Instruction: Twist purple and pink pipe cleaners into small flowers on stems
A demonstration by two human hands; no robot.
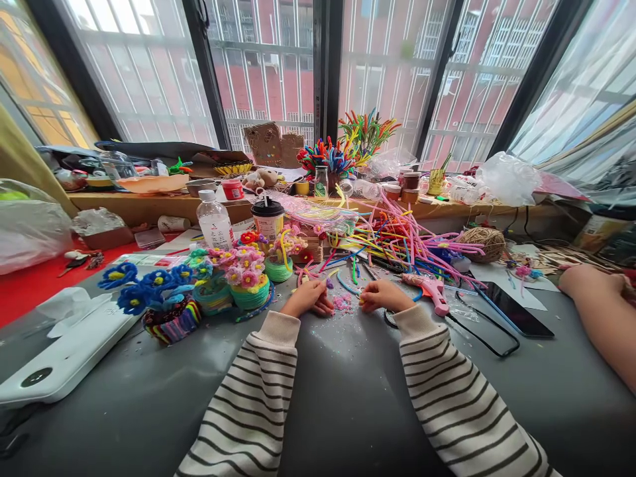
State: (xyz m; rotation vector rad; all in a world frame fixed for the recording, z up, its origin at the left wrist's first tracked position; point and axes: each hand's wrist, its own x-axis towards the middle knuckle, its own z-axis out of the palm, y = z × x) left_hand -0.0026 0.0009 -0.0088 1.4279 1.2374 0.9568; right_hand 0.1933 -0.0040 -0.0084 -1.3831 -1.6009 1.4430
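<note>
My left hand [307, 298] rests on the grey table with its fingers curled together. A small purple fuzzy piece [329, 283] shows by its fingertips; whether it is gripped I cannot tell. Across a small gap, my right hand [383, 295] is closed in a pinch, and what lies in it is too small to name. Between both hands is a little heap of pink fuzzy bits [342, 303], with glittery specks around it. A blue pipe cleaner [346, 283] lies just beyond the heap. Right of my right hand lies a pink glue gun [436, 295].
Pipe-cleaner flower pots [171, 324] stand at left, near a white device [64, 351]. A bottle [214, 222] and lidded cup [268, 222] stand behind. Loose pipe cleaners [412, 242] pile up at back right. A phone [517, 310] and another person's arm [599, 308] are at right.
</note>
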